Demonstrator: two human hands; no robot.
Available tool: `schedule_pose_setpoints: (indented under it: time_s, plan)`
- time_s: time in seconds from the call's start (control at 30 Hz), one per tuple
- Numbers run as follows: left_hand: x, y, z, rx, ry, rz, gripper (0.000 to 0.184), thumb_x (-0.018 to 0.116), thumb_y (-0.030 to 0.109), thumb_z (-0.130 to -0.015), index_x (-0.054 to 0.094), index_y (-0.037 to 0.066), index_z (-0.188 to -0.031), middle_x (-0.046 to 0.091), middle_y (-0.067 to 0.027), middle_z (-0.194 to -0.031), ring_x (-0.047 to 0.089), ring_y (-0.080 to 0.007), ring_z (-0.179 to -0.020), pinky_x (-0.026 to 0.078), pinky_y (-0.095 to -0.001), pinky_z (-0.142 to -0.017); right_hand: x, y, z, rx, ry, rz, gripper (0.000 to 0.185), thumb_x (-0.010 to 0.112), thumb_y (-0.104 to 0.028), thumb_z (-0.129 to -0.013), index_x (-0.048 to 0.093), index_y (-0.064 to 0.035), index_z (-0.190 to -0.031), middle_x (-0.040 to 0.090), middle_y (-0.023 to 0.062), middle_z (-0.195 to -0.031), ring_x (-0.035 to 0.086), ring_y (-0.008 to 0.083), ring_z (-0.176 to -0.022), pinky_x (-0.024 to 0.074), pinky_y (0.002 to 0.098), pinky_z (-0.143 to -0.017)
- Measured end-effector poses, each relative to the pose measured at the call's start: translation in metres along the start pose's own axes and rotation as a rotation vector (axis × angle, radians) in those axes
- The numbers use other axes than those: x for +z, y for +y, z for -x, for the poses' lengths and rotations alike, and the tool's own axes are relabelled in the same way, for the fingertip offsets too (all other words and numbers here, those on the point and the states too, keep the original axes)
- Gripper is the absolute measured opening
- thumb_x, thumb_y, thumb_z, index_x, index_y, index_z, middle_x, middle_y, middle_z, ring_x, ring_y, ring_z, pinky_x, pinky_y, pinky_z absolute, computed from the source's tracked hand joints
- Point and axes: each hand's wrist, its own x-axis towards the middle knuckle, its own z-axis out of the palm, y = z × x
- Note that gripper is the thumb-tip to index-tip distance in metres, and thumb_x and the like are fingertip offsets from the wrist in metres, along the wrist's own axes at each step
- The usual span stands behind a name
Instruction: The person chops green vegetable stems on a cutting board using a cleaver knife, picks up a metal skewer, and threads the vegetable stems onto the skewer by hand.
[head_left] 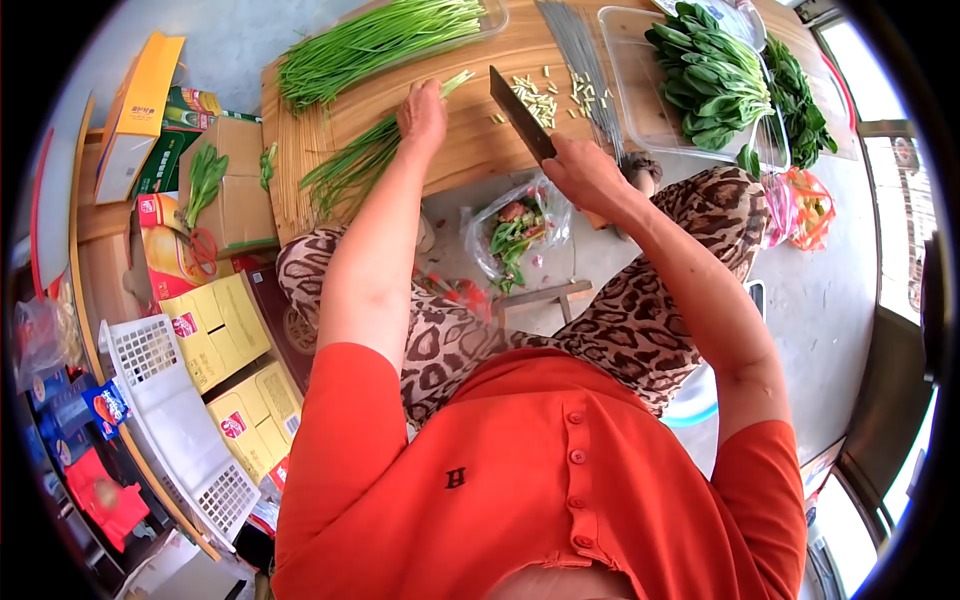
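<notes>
On the wooden board [470, 135], my left hand [422, 115] is closed around a bunch of long green stalks [350, 165], whose pale ends stick out to its right. My right hand [590, 178] grips the handle of a knife [522, 115]; the dark blade is raised at a slant, clear of the stalks. Short cut pieces [535, 102] are scattered beside and beyond the blade. Thin grey sticks [580, 60] lie right of the pieces. A larger pile of green stalks [375, 50] fills a clear tray behind my left hand.
A clear tub [625, 75] with leafy greens [705, 85] stands at the back right. Below the board edge hangs a plastic bag [515, 230] with scraps. Cardboard boxes [215, 330] and a white basket [180, 420] are at the left. A red bag [810, 210] lies right.
</notes>
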Motion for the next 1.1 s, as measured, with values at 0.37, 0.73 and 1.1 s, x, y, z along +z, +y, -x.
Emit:
schedule_pose_setpoints:
  time_s: [0.37,0.73,1.1]
  plan:
    - [0.003,-0.005,0.002,0.022,0.04,-0.049,0.022,0.066,0.011,-0.082,0.065,0.016,-0.103,0.06,-0.0123,-0.103,0.061,-0.0351,-0.097,0.049,-0.0462,-0.08,0.002,0.001,0.0,0.016,-0.044,-0.014,0.03,0.049,-0.023,-0.084,0.057,0.0012,-0.099,0.064,0.0262,-0.09,0.061,0.0437,-0.09,0.0468,0.0509,-0.081]
    - [-0.003,0.0,0.012,-0.056,0.012,-0.047,0.022,0.071,0.016,-0.079,0.067,0.015,-0.101,0.062,-0.0125,-0.099,0.061,-0.035,-0.094,0.049,-0.0453,-0.079,0.005,0.001,0.002,0.037,-0.093,-0.035,0.031,0.049,-0.025,-0.084,0.057,0.0004,-0.1,0.064,0.0274,-0.091,0.061,0.0452,-0.09,0.0473,0.0512,-0.081]
    - [-0.006,0.007,0.057,0.06,0.062,0.002,0.026,0.071,0.011,-0.075,0.069,0.015,-0.101,0.065,-0.0119,-0.098,0.062,-0.0333,-0.094,0.05,-0.0444,-0.078,0.015,-0.008,-0.002,-0.076,-0.067,0.125,0.028,0.047,-0.021,-0.085,0.057,0.0018,-0.098,0.064,0.0271,-0.088,0.061,0.0442,-0.089,0.0473,0.0514,-0.08]
